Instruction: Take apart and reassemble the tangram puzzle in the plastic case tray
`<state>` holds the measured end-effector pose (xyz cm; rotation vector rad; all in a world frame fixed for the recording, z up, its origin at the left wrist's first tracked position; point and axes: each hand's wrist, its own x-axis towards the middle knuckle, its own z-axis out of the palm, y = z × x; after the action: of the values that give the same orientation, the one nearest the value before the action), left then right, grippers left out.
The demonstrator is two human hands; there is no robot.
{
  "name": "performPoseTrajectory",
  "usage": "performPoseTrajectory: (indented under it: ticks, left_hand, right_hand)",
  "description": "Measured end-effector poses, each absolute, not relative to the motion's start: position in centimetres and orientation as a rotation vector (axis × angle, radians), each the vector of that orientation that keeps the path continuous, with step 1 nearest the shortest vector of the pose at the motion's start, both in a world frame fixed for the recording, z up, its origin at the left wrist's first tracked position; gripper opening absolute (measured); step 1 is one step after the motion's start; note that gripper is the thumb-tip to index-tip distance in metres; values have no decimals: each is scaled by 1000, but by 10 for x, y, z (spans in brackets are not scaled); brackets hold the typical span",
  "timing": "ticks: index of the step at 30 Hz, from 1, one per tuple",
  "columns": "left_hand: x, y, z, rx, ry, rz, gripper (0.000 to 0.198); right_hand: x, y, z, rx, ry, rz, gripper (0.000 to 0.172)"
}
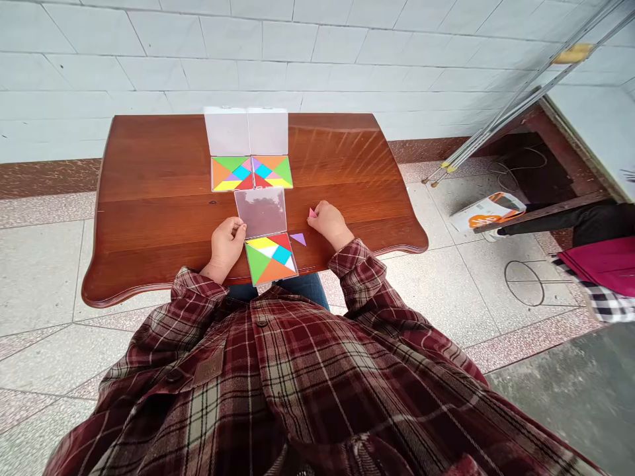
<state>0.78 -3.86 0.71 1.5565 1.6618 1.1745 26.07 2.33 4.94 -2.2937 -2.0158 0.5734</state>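
Note:
Close to the table's front edge lies an open tangram case (272, 262), with yellow, red, green, blue and orange pieces in its tray and white gaps between some of them. Its clear lid (262, 213) is folded back, away from me. My left hand (225, 248) is closed, thumb and fingertips pinched at the case's left edge by the hinge. In my right hand (331, 223), a pink triangle tangram piece (312, 213) is pinched between the fingers, just above the table to the right of the lid. A loose purple triangle (299, 238) lies beside the tray.
Two more open tangram cases (231, 173) (272, 172) stand side by side farther back, filled with coloured pieces. The brown wooden table (159, 192) backs onto a tiled wall. Off to the right are metal poles (489, 132), a white carton (489, 211) and part of another person (600, 264).

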Motion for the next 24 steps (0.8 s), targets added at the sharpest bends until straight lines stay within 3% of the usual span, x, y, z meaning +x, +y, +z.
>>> performPoseTrajectory:
  ticks: [7,11,15,19,24]
  left_hand:
    - [9,-38,7,1544,1645,1196,9]
    - [9,-39,7,1555,1649,1190,9]
    - [9,-39,7,1556,1657,1180,9]
    - [9,-38,6,1567,1653,1188,9]
    - [10,-37,5,1566,1646,1204,9]
  right_hand:
    - [270,14,46,-1971,-2050,726,14]
    - [255,-7,52,-1602,-2101,1006,21]
    - [228,-26,53,-1403,-2127,1274,17]
    - [211,-33,51,-1410,-2240,1204,14]
    - [205,-31,62,-1274,-2562,973,26]
